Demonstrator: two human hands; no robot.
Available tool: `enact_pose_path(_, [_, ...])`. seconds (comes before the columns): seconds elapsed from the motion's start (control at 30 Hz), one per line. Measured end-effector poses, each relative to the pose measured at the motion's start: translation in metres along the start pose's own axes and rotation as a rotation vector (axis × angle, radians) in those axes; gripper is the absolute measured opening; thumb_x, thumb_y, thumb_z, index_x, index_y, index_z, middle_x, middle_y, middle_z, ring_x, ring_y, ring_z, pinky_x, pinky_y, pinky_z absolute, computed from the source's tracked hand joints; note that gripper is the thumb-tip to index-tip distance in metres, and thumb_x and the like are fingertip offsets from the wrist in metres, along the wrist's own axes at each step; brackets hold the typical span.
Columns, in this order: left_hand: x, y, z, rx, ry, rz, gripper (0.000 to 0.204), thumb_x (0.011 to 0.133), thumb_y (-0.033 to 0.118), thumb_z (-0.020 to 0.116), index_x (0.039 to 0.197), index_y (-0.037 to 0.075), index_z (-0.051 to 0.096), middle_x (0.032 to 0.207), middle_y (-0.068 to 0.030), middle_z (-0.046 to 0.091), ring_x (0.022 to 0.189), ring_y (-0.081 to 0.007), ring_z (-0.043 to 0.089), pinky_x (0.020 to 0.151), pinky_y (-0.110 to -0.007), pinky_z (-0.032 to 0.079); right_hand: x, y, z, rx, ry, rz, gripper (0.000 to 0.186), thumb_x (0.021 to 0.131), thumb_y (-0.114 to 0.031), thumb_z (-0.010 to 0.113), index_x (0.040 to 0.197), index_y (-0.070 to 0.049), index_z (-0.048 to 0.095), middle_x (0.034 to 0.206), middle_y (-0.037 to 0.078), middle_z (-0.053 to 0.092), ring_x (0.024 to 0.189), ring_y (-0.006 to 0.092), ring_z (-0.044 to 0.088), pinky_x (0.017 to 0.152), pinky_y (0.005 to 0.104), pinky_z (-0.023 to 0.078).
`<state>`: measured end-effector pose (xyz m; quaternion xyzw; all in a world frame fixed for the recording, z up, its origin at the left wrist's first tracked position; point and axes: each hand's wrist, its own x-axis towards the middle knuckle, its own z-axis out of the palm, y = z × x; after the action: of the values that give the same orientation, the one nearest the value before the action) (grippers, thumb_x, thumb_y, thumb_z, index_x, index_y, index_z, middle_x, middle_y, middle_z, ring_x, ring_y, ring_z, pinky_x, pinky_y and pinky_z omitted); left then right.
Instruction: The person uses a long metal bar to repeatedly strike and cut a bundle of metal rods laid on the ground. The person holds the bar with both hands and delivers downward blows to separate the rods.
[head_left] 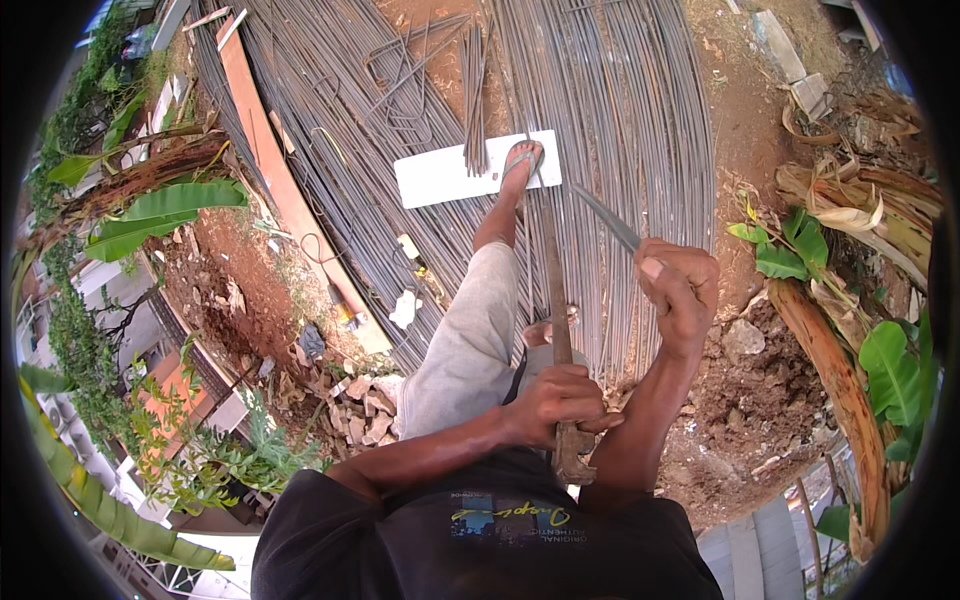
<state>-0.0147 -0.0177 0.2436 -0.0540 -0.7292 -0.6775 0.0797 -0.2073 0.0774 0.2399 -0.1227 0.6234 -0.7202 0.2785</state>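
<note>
My left hand (560,405) is closed around a long rusty metal bar (556,290), close in front of my shirt. The bar's near end has a notched, hook-like head (573,458), and its far end reaches out toward my sandalled foot. Out to the right, my right hand (680,290) is raised and closed on the thick end of a tapered grey metal tool (607,218). Its narrow tip points away to the upper left; whether it is a file or a blade cannot be told. Tool and bar appear apart.
Long steel rods (630,120) cover the ground ahead. My foot rests on a white board (440,182), beside a bundle of short rods (475,110). Bent rod frames (410,75) lie beyond. A wooden plank (265,150) lies left; banana stems (835,390) and broken soil (760,400) are right.
</note>
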Motion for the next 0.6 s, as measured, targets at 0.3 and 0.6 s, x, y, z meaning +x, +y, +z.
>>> enact_pose_path(0.3, [0.063, 0.112, 0.048, -0.372, -0.147, 0.261, 0.024, 0.068, 0.011, 0.08, 0.083, 0.006, 0.062, 0.073, -0.0054, 0.055, 0.065, -0.0306, 0.059, 0.057, -0.041, 0.044, -0.149, -0.003, -0.059, -0.099, 0.143, 0.025, 0.023, 0.094, -0.022, 0.066, 0.095, 0.0, 0.066, 0.074, -0.001, 0.051, 0.068, 0.0089, 0.042, 0.063, 0.0297, 0.033])
enact_pose_path(0.6, [-0.008, 0.053, 0.168, -0.45, -0.082, -0.091, 0.027, 0.077, 0.011, 0.087, 0.087, 0.006, 0.062, 0.09, -0.0039, 0.064, 0.081, -0.0159, 0.063, 0.07, -0.034, 0.047, -0.287, 0.022, -0.068, -0.381, 0.329, -0.028, 0.014, 0.083, -0.004, 0.067, 0.097, -0.003, 0.066, 0.094, 0.004, 0.053, 0.089, 0.0164, 0.053, 0.085, 0.0322, 0.045])
